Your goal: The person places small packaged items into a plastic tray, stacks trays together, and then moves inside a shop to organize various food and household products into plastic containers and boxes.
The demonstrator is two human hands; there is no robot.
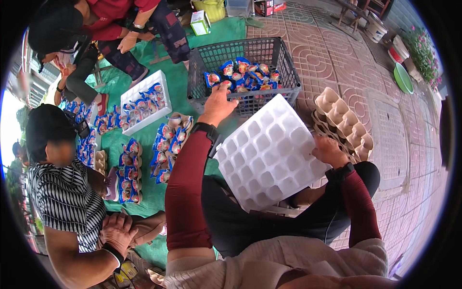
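Observation:
My left hand (218,103) reaches over the near rim of a black plastic crate (288,68). Its fingertips are at the eggs in blue-and-clear wrappers (249,77) inside; whether they grip one is hidden. With my right hand (329,151) I hold the right edge of a white foam egg tray (270,155), tilted over my lap, its cups without eggs. Just beyond that hand, brown pulp egg trays (343,121) lie stacked. Left of the crate, a white foam tray (164,90) and a pulp tray (187,123) hold more wrapped eggs.
Two people (57,202) (122,21) sit at the left and upper left. A green ground sheet (180,85) lies under the trays. Another pulp tray (138,159) with wrapped eggs is at the left. A green basin (403,78) and white buckets (376,29) stand at the upper right.

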